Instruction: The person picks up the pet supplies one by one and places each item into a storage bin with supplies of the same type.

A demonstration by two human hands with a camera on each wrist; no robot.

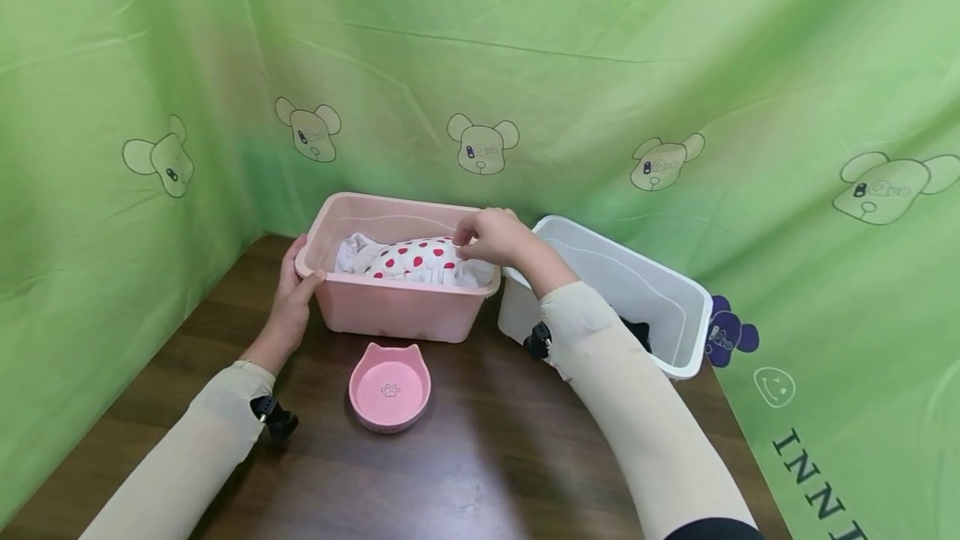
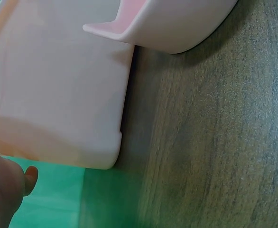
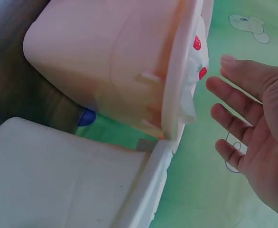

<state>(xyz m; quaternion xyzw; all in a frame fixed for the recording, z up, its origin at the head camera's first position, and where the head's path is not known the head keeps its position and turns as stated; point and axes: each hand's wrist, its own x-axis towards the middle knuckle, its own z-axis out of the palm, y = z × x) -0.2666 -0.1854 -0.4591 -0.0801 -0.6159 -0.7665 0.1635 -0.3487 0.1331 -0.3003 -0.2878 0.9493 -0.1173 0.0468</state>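
Note:
At the back of the table stands a pink plastic bin holding white cloth with red strawberry-like spots. My left hand grips the bin's left front corner, thumb at the front rim and fingers along the end wall. Only part of that hand shows in the left wrist view. Over the bin's right end is my right hand. In the right wrist view this hand has bent, spread fingers with nothing between them, and a gap separates it from the spotted cloth.
A white bin stands angled at the right, close against the pink one, with something black inside. In front of the pink bin sits a pink cat-eared bowl on the brown wooden table. Green printed curtain surrounds the table.

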